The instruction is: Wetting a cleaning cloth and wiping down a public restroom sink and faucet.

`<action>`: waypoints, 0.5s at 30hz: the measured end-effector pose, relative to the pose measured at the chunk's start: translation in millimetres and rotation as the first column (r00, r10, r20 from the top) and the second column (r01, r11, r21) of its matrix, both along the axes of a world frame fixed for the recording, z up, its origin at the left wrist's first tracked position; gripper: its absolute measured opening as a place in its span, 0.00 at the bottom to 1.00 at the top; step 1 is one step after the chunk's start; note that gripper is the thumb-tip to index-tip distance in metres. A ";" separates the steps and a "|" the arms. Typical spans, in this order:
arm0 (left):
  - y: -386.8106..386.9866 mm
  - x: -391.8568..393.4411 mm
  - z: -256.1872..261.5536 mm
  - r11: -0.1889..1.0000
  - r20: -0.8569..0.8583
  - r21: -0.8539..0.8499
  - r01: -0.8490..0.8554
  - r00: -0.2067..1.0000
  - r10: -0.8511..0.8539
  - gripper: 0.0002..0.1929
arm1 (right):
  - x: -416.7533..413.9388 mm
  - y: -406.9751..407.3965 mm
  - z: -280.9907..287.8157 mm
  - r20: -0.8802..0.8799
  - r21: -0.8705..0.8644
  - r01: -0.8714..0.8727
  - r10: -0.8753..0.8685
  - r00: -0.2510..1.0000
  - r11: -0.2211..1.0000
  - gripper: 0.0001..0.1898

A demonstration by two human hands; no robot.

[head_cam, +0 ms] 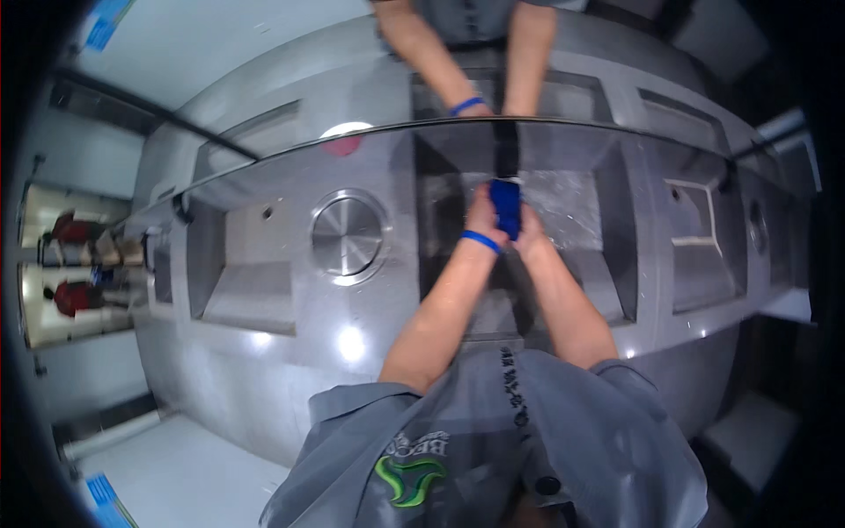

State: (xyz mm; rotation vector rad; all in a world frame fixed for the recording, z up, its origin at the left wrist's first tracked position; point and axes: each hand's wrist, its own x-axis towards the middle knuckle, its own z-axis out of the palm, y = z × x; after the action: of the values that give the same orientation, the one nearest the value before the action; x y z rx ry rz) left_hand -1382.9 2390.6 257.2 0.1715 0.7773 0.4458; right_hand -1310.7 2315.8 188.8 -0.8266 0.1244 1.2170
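A folded blue cloth (506, 204) is held between my two hands over a sink basin (617, 231), just below a black faucet (506, 148). My left hand (487, 214), with a blue wristband, grips its left side. On its right side, my right hand (528, 228) is closed against it. Water glistens on the floor of the basin to the right of the hands. How the fingers lie behind the cloth is hidden.
A round metal lid (348, 237) is set in the counter left of the basin. Further sinks lie left (257, 264) and right (700, 244). A mirror (356, 79) runs behind the counter. A pink object (342, 145) lies near it. A person in red (72, 298) stands far left.
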 end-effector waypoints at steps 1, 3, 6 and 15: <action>9.9 -8.5 -9.1 0.997 -0.080 0.064 -0.039 0.996 0.044 0.15 | -9.4 12.1 24.2 -0.011 -0.145 0.086 -0.089 0.996 0.986 0.19; 9.7 -20.5 3.7 0.934 -0.279 0.351 -0.070 0.944 0.175 0.15 | 2.5 22.4 30.4 -0.095 -0.128 0.070 -0.083 0.992 0.989 0.18; 10.5 -29.4 14.1 0.979 -0.473 0.178 0.099 0.881 -0.003 0.24 | 11.7 20.3 36.6 -0.122 -0.034 0.137 -0.140 0.983 0.990 0.15; 25.4 -8.6 1.5 0.879 -0.193 0.018 0.476 0.864 -0.465 0.28 | -30.2 -15.5 96.4 0.494 -0.273 0.098 0.052 0.868 0.957 0.13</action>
State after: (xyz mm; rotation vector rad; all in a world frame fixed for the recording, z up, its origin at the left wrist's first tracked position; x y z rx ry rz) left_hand -1391.6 2416.0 258.7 0.4588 0.8698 -0.0139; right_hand -1340.9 2300.3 285.2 -1.3721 -0.1127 0.9368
